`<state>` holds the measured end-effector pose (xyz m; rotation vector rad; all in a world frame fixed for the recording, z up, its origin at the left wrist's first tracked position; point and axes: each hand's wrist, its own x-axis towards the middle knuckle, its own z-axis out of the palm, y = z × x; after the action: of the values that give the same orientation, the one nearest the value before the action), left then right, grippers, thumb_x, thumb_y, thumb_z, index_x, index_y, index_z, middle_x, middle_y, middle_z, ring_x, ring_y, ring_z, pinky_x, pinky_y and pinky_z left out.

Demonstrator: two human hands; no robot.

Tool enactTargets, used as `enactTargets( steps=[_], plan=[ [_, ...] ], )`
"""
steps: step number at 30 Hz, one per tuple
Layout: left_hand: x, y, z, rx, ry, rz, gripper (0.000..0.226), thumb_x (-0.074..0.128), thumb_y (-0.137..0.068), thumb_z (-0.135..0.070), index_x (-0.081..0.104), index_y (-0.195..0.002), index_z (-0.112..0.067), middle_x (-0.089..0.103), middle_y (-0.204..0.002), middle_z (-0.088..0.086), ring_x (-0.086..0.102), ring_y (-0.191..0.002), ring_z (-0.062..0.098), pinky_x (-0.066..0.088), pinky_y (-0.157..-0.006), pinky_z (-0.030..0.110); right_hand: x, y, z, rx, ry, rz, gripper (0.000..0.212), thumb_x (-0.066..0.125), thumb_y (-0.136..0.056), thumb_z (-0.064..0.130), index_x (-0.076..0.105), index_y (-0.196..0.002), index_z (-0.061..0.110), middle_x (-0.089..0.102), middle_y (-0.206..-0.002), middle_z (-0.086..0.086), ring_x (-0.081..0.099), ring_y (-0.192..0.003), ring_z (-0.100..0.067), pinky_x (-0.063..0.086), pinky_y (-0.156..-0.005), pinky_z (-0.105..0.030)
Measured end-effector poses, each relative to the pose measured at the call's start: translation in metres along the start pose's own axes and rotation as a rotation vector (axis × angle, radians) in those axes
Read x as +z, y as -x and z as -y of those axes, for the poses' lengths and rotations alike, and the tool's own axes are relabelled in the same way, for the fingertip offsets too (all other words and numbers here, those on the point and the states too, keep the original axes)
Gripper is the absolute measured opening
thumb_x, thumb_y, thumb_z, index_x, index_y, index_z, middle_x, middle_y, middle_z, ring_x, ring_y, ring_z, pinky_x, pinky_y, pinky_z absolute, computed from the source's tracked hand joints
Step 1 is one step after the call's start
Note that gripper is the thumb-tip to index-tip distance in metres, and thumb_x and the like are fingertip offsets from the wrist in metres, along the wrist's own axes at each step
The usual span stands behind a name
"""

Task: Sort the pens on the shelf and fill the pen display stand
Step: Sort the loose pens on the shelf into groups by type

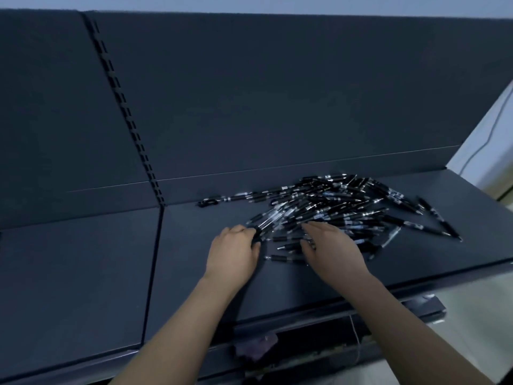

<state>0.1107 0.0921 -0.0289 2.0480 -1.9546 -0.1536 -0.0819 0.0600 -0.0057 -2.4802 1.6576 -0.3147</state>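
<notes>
Pens [333,207] lie in one loose tangled heap on the right half of the dark shelf [194,273], with a few strays off to the right [438,218] and one alone near the back wall [211,202]. The display stand is not in view. Risk: barrels cross at all angles, so pulling one likely drags its neighbours, and round barrels could roll toward the front edge [361,295] and drop. Dark pens on a dark shelf in low light also invite mis-sorting of types. Left hand [233,254]: fingers [247,231] curled at the heap's near-left edge, touching clear-barrelled pens; cannot tell whether they actually enclose one. Right hand [333,248]: fingers [319,227] nearly straight, spread and laid flat over the near side of the heap, holding nothing.
</notes>
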Motion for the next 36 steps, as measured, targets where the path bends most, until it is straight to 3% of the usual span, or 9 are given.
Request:
enactTargets(
  steps=[5, 10, 14, 19, 22, 28, 32, 36],
  plan=[
    [0.008, -0.036, 0.006, -0.046, 0.070, 0.093, 0.016, 0.052, -0.094, -0.024, 0.058, -0.088, -0.010, 0.060, -0.098, 0.005, 0.055, -0.094, 0.026, 0.040, -0.067, 0.030, 0.002, -0.012, -0.018, 0.020, -0.014, 0.014, 0.042, 0.042, -0.101, 0.028, 0.047, -0.141, 0.017, 0.048, -0.145, 0.004, 0.042, -0.133, -0.012, 0.034, -0.106, -0.021],
    [0.014, -0.063, 0.004, -0.122, 0.123, 0.186, 0.018, 0.059, -0.090, -0.019, 0.063, -0.104, -0.009, 0.065, -0.104, 0.008, 0.059, -0.097, 0.028, 0.050, -0.078, 0.034, 0.008, -0.031, -0.028, 0.035, -0.052, 0.019, 0.039, 0.044, -0.100, 0.023, 0.051, -0.138, 0.016, 0.052, -0.140, 0.003, 0.046, -0.129, -0.015, 0.040, -0.101, -0.024],
    [0.017, -0.077, 0.000, -0.136, 0.107, 0.288, 0.011, 0.058, -0.087, -0.012, 0.058, -0.097, -0.008, 0.061, -0.098, 0.008, 0.055, -0.083, 0.022, 0.043, -0.067, 0.029, 0.011, -0.050, -0.034, -0.008, -0.086, 0.049, 0.035, 0.043, -0.099, 0.019, 0.057, -0.130, 0.013, 0.057, -0.134, 0.001, 0.052, -0.122, -0.019, 0.046, -0.095, -0.028],
    [0.013, -0.078, 0.006, -0.186, 0.088, 0.390, 0.017, 0.058, -0.088, -0.014, 0.057, -0.104, -0.007, 0.054, -0.095, 0.003, 0.050, -0.083, 0.018, 0.046, -0.074, 0.030, 0.016, -0.085, -0.048, -0.024, -0.101, 0.118, 0.021, 0.043, -0.096, 0.014, 0.062, -0.094, 0.005, 0.064, -0.094, -0.009, 0.060, -0.082, -0.026, 0.052, -0.068, -0.039],
    [0.012, -0.075, 0.017, -0.243, 0.101, 0.366, 0.004, 0.053, -0.089, -0.016, 0.054, -0.088, -0.012, 0.056, -0.092, 0.003, 0.052, -0.082, 0.019, 0.041, -0.070, 0.026, 0.017, -0.106, -0.055, -0.079, -0.083, 0.193, 0.027, 0.040, -0.097, 0.016, 0.065, -0.099, 0.004, 0.067, -0.100, -0.011, 0.064, -0.090, -0.029, 0.055, -0.076, -0.044],
    [0.010, -0.059, 0.027, -0.380, 0.194, 0.367, 0.023, 0.031, -0.099, -0.033, 0.040, -0.090, -0.015, 0.061, -0.091, 0.008, 0.060, -0.083, 0.027, 0.050, -0.078, 0.039, 0.018, -0.137, -0.048, -0.281, -0.054, 0.358, 0.030, 0.044, -0.100, 0.017, 0.065, -0.121, 0.014, 0.061, -0.126, -0.004, 0.057, -0.112, -0.023, 0.047, -0.092, -0.034],
    [0.009, -0.049, 0.018, -0.382, 0.173, 0.305, 0.035, 0.026, -0.098, -0.050, 0.036, -0.080, -0.022, 0.058, -0.083, 0.002, 0.057, -0.079, 0.022, 0.048, -0.078, 0.039, 0.027, -0.155, -0.039, -0.339, 0.053, 0.425, 0.019, 0.050, -0.094, 0.011, 0.067, -0.105, 0.011, 0.065, -0.110, -0.008, 0.049, -0.108, -0.020, 0.047, -0.089, -0.034],
    [0.011, -0.045, 0.014, -0.376, 0.226, 0.184, 0.027, 0.032, -0.100, -0.038, 0.039, -0.080, -0.021, 0.059, -0.078, 0.002, 0.057, -0.076, 0.025, 0.048, -0.074, 0.040, 0.025, -0.160, -0.040, -0.369, 0.052, 0.416, 0.018, 0.051, -0.091, 0.004, 0.067, -0.093, 0.012, 0.065, -0.099, -0.004, 0.049, -0.102, -0.019, 0.044, -0.084, -0.030]
  ],
)
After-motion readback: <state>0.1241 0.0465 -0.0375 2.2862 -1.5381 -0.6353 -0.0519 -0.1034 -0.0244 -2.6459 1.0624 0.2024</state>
